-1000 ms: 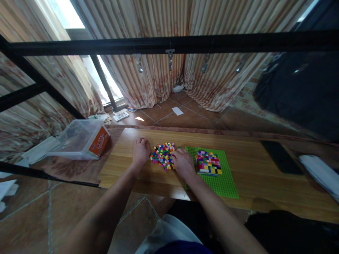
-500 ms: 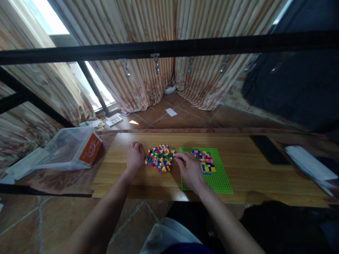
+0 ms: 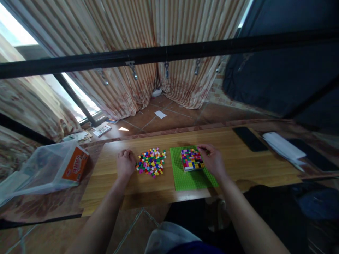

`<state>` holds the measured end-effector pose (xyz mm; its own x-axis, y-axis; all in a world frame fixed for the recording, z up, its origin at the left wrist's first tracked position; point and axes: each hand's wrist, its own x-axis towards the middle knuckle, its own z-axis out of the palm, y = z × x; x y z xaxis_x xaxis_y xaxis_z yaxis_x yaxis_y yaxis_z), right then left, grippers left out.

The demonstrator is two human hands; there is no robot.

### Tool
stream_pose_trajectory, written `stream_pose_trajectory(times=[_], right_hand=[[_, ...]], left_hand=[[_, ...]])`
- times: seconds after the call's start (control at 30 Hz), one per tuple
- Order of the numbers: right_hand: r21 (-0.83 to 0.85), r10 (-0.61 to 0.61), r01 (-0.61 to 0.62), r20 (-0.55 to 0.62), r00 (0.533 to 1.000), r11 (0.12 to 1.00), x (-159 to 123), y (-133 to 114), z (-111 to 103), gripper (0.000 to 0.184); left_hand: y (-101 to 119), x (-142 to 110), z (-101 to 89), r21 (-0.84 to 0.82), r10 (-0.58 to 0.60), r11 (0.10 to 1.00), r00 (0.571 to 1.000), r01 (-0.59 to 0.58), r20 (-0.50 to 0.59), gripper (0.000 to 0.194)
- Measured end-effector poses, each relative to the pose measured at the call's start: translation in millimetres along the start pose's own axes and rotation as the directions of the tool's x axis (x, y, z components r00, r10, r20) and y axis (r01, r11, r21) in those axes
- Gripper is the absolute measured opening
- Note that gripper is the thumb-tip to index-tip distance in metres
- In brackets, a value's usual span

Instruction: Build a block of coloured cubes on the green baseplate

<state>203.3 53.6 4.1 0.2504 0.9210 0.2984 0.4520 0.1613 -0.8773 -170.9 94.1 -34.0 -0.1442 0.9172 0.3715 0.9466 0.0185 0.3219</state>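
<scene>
Resting on the wooden table, my left hand [image 3: 125,164] has its fingers curled in, just left of a loose pile of small colourful toy bricks [image 3: 151,161]. I see nothing in it. My right hand [image 3: 214,161] is closed in a pinch at the far right corner of a block of joined multicoloured bricks [image 3: 191,158]. A small pink brick [image 3: 199,147] shows at its fingertips, partly covered by them. The joined bricks stand on a green studded baseplate [image 3: 182,181]. The right hand and wrist hide the baseplate's right part.
A clear plastic box [image 3: 47,165] with an orange label stands left of the wooden table [image 3: 106,190]. A dark phone-like slab [image 3: 250,138] lies at the table's back right, near a white folded item [image 3: 283,145]. A black metal bar [image 3: 185,53] crosses ahead, with curtains behind.
My right hand has gone from the brick pile's right edge over to the far right corner of the joined bricks. My left hand stays beside the pile. The view has turned rightward.
</scene>
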Motion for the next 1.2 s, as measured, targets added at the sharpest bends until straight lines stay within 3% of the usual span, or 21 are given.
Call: stream_pose_trajectory(times=[0.23,0.47,0.83,1.2], right_hand=[[0.156,0.147,-0.151,0.038,0.988,0.976,6,21,16,0.028],[0.277,0.302,-0.312,0.078,0.95,0.909,6,22,21,0.032],[0.328,0.32,-0.345,0.13,0.938,0.879,7,22,21,0.033],[0.275,0.333,-0.363,0.151,0.931,0.891,12,24,17,0.02]], left_hand=[[1,0,-1.9,-0.015,0.003,1.0,1.0,-0.004,-0.006,0.026],[0,1,-0.9,0.005,0.011,1.0,1.0,-0.011,-0.007,0.026],[0,1,-1.6,0.022,0.012,1.0,1.0,-0.012,0.002,0.028],[1,0,-2.3,0.026,0.01,1.0,1.0,-0.01,0.012,0.028]])
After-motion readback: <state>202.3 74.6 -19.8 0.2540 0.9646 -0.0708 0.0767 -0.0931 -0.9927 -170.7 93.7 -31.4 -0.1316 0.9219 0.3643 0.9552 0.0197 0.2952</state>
